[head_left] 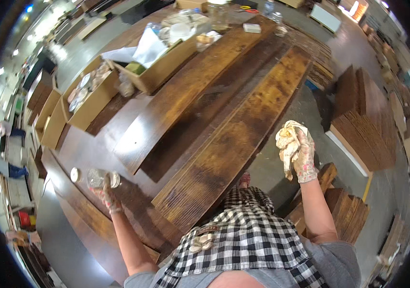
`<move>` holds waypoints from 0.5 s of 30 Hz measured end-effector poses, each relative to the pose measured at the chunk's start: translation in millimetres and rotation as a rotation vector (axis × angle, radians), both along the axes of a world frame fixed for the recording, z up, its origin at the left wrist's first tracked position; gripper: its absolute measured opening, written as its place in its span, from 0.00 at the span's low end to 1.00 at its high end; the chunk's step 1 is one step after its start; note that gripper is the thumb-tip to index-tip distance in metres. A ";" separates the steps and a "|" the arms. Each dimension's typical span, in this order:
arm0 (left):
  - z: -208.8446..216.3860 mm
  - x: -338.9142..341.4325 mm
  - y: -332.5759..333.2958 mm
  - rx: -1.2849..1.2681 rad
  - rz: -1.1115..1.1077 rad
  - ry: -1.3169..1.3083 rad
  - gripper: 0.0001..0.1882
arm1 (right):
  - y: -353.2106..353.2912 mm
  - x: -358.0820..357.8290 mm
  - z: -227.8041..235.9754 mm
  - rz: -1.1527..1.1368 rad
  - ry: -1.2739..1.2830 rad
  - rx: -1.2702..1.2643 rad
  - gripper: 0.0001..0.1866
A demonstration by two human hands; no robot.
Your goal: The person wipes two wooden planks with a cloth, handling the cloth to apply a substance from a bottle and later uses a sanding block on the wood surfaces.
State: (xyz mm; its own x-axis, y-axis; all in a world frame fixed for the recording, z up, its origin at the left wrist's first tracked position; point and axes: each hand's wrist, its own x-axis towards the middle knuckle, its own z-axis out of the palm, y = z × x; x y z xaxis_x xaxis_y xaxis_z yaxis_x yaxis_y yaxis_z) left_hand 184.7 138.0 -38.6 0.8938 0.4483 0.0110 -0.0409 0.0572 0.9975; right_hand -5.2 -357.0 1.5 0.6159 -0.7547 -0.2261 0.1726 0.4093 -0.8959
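Both my hands wear stained, patterned gloves. My left hand point(108, 196), at the left of the dark table, has its fingers closed on a clear glass jar point(96, 177); part of the grip is hidden. Beside the jar is a round white lid point(75, 174). Held up over the floor past the table's right edge, my right hand point(305, 156) grips a crumpled, brown-stained cream rag point(287, 141). Between my hands lies a long brown wood-grain board point(236, 141), its near end ridged and darker. A second glossy board point(190, 91) lies parallel beyond it.
Cardboard boxes of rags point(90, 93) and of paper and cloths point(159, 67) stand on the table's far left. A small white box point(252, 28) sits on the far board. Stacked boards point(363, 120) stand right; wood pieces point(344, 211) lie near my right elbow. People work far left.
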 end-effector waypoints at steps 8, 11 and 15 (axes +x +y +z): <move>15.7 -94.6 -101.1 0.430 -0.364 -0.222 0.19 | 42.9 1.3 -21.5 0.235 0.187 -1.115 0.18; 41.4 -87.3 -202.6 0.951 -0.729 -0.453 0.21 | 69.5 10.8 -51.6 0.284 0.222 -1.465 0.15; 20.4 -68.0 -285.0 1.290 -0.869 -0.443 0.28 | 20.7 22.6 -75.1 0.202 0.601 -1.895 0.14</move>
State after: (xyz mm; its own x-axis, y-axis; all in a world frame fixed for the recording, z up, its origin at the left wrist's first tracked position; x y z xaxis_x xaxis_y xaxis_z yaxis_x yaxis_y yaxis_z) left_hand 116.7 -147.0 -18.2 0.6840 -0.6764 0.2730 -0.7278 -0.6082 0.3168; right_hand 17.4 -336.4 -73.6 0.8708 -0.1807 0.4573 -0.1787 -0.9827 -0.0481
